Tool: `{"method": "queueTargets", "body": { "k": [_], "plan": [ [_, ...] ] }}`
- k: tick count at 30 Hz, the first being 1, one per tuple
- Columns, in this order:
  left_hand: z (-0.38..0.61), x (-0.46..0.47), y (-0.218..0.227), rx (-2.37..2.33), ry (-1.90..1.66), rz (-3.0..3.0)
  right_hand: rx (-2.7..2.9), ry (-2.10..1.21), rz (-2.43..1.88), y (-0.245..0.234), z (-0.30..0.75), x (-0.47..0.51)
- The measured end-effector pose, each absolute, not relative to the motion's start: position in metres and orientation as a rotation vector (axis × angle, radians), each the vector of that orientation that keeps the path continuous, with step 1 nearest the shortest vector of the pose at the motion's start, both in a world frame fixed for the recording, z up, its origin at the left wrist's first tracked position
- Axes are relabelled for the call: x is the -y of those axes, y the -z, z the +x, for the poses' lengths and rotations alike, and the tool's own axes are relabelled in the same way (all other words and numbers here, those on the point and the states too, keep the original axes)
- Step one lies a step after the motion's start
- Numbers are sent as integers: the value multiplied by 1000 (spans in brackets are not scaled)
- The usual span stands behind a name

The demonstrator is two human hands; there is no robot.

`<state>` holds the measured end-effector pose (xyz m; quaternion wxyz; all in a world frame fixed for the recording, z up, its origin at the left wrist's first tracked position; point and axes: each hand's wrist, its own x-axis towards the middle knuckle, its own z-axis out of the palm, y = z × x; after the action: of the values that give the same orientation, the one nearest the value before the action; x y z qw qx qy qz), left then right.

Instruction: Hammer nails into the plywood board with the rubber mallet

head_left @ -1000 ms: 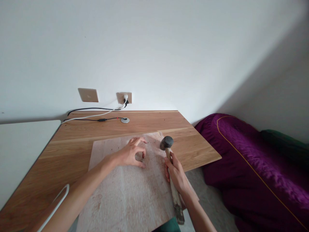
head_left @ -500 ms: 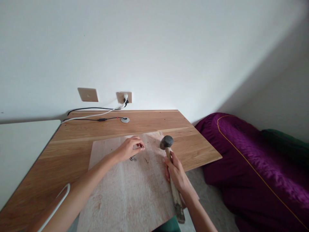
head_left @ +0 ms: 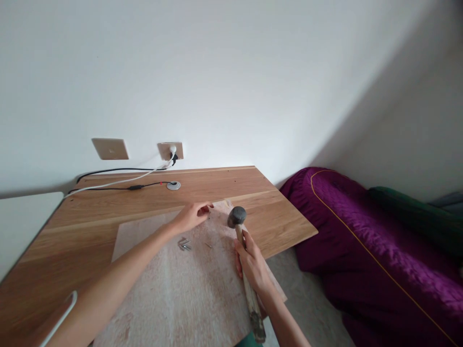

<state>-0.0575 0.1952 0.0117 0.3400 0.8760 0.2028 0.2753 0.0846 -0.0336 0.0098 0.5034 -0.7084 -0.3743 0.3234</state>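
My right hand (head_left: 251, 264) is wrapped round the wooden handle of a hammer (head_left: 241, 246); its dark round head hangs just above a pale plywood board (head_left: 188, 289) lying on the wooden desk (head_left: 90, 226). My left hand (head_left: 192, 216) reaches to the board's far edge with thumb and fingers pinched together; what they pinch is too small to make out. A small heap of nails (head_left: 184, 244) and one loose nail (head_left: 209, 245) lie on the board between my arms.
A black cable and a white cable (head_left: 119, 181) run along the back of the desk to a wall socket (head_left: 170, 150), next to a round cable port (head_left: 173, 185). A purple bedspread (head_left: 361, 241) covers a bed on the right. A white cabinet top stands at the left.
My left hand lifted off the heap of nails, pinched shut and moved to the board's far edge. The view shifted, so everything slid left. My right hand kept its hold on the hammer.
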Motion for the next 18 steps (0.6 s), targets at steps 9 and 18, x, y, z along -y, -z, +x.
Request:
{"method": "queueTargets", "body": {
  "k": [9, 18],
  "plan": [
    [-64, -194, -6, -444, -780, 2281, 892, -806, -1711, -9, 85, 34],
    [-63, -196, -4, -452, -809, 2440, 884, -804, -1731, -11, 84, 35]
  ]
}}
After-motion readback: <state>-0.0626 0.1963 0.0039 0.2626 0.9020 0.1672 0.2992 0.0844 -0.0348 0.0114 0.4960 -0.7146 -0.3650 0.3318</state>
